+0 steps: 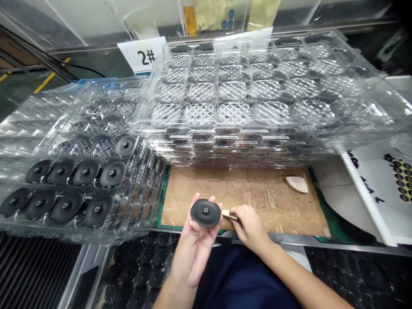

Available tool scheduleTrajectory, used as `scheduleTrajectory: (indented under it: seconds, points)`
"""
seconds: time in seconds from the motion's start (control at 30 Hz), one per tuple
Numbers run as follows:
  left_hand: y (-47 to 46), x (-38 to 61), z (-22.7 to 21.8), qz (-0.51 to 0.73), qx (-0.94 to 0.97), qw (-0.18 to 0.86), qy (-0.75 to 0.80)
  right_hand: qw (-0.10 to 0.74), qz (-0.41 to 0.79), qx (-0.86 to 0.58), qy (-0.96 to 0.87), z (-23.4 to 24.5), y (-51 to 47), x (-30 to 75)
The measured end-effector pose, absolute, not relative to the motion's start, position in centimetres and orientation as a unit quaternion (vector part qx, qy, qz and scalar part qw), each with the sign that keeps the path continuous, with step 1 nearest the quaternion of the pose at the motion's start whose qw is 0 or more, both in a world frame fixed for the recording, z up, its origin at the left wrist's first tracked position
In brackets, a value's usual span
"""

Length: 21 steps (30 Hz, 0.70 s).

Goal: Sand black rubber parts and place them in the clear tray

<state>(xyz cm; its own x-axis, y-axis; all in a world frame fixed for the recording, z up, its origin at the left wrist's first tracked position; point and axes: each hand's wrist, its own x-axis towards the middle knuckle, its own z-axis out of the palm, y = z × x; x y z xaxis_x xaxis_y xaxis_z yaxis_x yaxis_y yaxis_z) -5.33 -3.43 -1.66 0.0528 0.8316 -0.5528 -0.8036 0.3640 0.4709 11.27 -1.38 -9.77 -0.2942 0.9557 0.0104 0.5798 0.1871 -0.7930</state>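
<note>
My left hand (195,244) holds a black oval disc (205,213) with a small raised hub, fingers curled up around its edge, above the near edge of a brown worn board (257,193). My right hand (247,225) is closed on a small pale tan piece (228,214) whose tip touches the disc's right edge. To the left, a stack of clear plastic trays (48,128) carries several of the same black discs (85,171) in its near pockets.
A tall stack of empty clear trays (244,107) stands behind the board. A "2#" sign (144,56) sits at the back. A pale wedge (298,183) lies on the board. A white sheet of small black rings (401,178) is at right. More black discs (144,266) lie below.
</note>
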Motion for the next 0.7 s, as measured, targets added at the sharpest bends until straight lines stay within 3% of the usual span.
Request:
scheduleTrajectory:
  seconds: [0.13,0.33,0.4,0.5,0.6,0.7]
  points:
    - [-3.2,-4.8,-1.4,0.559,0.034,0.717,0.414,0.296,0.377,-0.52,-0.707,-7.2,0.3,12.2]
    - [-2.6,-2.8,-0.6,0.562,0.058,0.697,0.441,0.394,0.346,-0.53,-0.666,0.9,0.2,12.9]
    - [-2.5,-2.0,-0.1,0.554,0.073,0.693,0.455,0.381,0.348,-0.498,-0.697,2.5,-0.4,12.7]
    - [-2.4,-1.1,0.6,0.545,0.082,0.691,0.468,0.349,0.362,-0.478,-0.72,3.1,-0.8,12.9]
    - [-2.5,-0.7,0.9,0.546,0.078,0.685,0.476,0.376,0.315,-0.494,-0.717,2.9,-0.9,13.4]
    - [-2.6,-0.4,0.9,0.53,0.073,0.695,0.48,0.383,0.344,-0.463,-0.721,2.7,-1.1,13.8]
